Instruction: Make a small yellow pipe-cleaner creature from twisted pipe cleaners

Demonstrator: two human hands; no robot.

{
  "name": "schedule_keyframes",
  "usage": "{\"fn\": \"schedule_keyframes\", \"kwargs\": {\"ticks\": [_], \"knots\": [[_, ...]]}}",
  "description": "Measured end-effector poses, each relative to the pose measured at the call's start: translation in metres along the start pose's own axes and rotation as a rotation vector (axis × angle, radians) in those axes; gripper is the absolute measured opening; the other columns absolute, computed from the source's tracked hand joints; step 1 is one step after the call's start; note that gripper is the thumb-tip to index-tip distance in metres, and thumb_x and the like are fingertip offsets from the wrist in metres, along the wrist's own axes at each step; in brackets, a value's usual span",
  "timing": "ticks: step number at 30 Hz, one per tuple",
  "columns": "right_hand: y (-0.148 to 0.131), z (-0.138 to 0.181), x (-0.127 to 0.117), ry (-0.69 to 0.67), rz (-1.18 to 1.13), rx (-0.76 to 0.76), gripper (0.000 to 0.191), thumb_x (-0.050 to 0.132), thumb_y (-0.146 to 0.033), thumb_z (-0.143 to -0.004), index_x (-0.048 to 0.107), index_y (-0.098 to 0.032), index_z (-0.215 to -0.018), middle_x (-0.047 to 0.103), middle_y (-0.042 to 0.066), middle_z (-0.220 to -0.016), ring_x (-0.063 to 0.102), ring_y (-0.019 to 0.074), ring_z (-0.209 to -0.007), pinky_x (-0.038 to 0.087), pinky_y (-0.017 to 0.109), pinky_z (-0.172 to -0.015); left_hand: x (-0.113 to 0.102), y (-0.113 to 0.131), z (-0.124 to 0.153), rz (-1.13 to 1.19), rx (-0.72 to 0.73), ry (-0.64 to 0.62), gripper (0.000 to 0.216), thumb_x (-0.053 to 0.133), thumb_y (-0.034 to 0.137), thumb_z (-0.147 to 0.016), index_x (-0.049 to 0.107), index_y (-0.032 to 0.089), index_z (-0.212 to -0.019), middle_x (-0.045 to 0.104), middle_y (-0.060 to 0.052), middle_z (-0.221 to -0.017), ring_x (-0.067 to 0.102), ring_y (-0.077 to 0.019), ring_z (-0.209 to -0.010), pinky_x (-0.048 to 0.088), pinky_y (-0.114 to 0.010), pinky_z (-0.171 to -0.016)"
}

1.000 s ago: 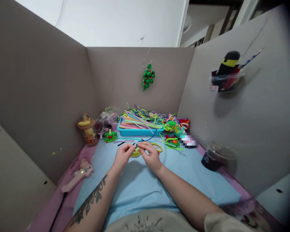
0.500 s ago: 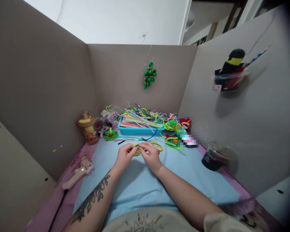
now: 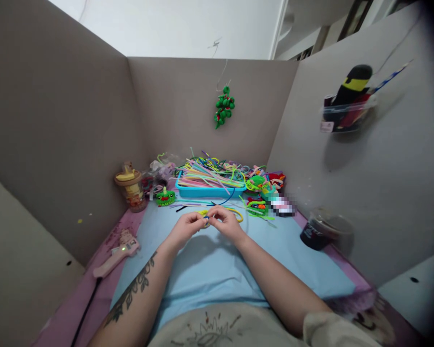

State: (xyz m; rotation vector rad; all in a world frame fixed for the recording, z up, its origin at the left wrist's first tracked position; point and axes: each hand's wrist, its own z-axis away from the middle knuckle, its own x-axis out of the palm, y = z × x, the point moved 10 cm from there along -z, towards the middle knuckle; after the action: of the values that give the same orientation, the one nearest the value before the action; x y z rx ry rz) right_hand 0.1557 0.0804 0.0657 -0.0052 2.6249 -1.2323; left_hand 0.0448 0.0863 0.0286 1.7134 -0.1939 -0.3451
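A small blue piece (image 3: 206, 220) was found between the two hands, over the middle of the table (image 3: 67, 308); its form was mostly covered by the fingers. The left hand (image 3: 186, 229) pinched it between thumb and fingers. The right hand (image 3: 228, 224) pinched it from the other side, the fingertips of both hands nearly meeting.

A yellow loop (image 3: 240, 216) lay just behind the right hand, partly hidden by it. A blue sheet (image 3: 275, 262) covered the middle of the table, with pink covering showing at the left and right edges.

Toward the far edge stood a blue tray (image 3: 210, 192), heaped with multicoloured fuzzy stems (image 3: 206, 179). A green figure (image 3: 165, 197) sat just left of the tray. More coloured figures (image 3: 256, 184) were grouped at its right.

Along the left edge, a lidded cup (image 3: 131, 190) stood toward the far corner, and a pink glue gun (image 3: 115, 258) lay nearer, its indicator lit green. A dark tub (image 3: 313, 234) stood by the right edge. Beyond the far edge, a green ornament (image 3: 224, 110) hung before the grey panel (image 3: 177, 106).
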Motion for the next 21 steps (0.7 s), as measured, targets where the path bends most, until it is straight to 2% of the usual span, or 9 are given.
{"fn": "schedule_keyframes", "kwargs": {"ticks": [3,8,12,17,21], "knots": [[0.003,0.000,-0.001,-0.008,-0.117,0.020,0.014,0.067,-0.028,-0.073,0.062,-0.021,-0.084,0.058,0.003,-0.085,0.057,0.0159,-0.080,0.047,0.026,-0.065,0.006,0.000,0.003,0.032,-0.032,-0.068,0.028,0.060,0.039,-0.071,0.053,0.014,-0.062,0.041,0.006,-0.050,0.031,-0.0060,-0.046,0.022,-0.021,-0.046],[0.000,0.001,0.002,-0.043,-0.127,-0.011,0.007,0.069,-0.028,-0.072,0.067,-0.022,-0.075,0.058,0.005,-0.089,0.056,0.0179,-0.090,0.047,0.030,-0.076,0.008,0.002,0.004,0.022,-0.027,-0.093,0.026,0.060,0.037,-0.071,0.053,0.014,-0.060,0.038,0.006,-0.048,0.029,-0.0062,-0.047,0.021,-0.021,-0.047],[0.004,0.001,0.003,-0.049,-0.210,0.033,0.006,0.073,-0.026,-0.068,0.069,-0.022,-0.071,0.057,0.004,-0.088,0.056,0.0171,-0.088,0.046,0.032,-0.080,0.007,0.004,0.005,-0.002,-0.012,-0.081,0.025,0.059,0.035,-0.071,0.054,0.014,-0.059,0.037,0.006,-0.048,0.029,-0.0063,-0.047,0.020,-0.022,-0.048],[0.010,0.001,0.006,-0.072,-0.338,0.102,0.009,0.077,-0.026,-0.062,0.069,-0.022,-0.066,0.055,0.002,-0.085,0.055,0.0153,-0.082,0.046,0.029,-0.074,0.009,0.006,0.007,-0.042,-0.017,-0.100,0.022,0.060,0.032,-0.070,0.056,0.013,-0.060,0.039,0.006,-0.049,0.029,-0.0061,-0.047,0.020,-0.021,-0.048],[0.013,0.000,0.009,-0.085,-0.383,0.124,0.011,0.078,-0.026,-0.061,0.068,-0.022,-0.065,0.056,0.002,-0.086,0.055,0.0155,-0.084,0.046,0.030,-0.076,0.010,0.012,0.008,-0.042,-0.004,-0.101,0.021,0.060,0.031,-0.070,0.057,0.013,-0.059,0.041,0.005,-0.050,0.030,-0.0064,-0.048,0.022,-0.021,-0.048]]}}
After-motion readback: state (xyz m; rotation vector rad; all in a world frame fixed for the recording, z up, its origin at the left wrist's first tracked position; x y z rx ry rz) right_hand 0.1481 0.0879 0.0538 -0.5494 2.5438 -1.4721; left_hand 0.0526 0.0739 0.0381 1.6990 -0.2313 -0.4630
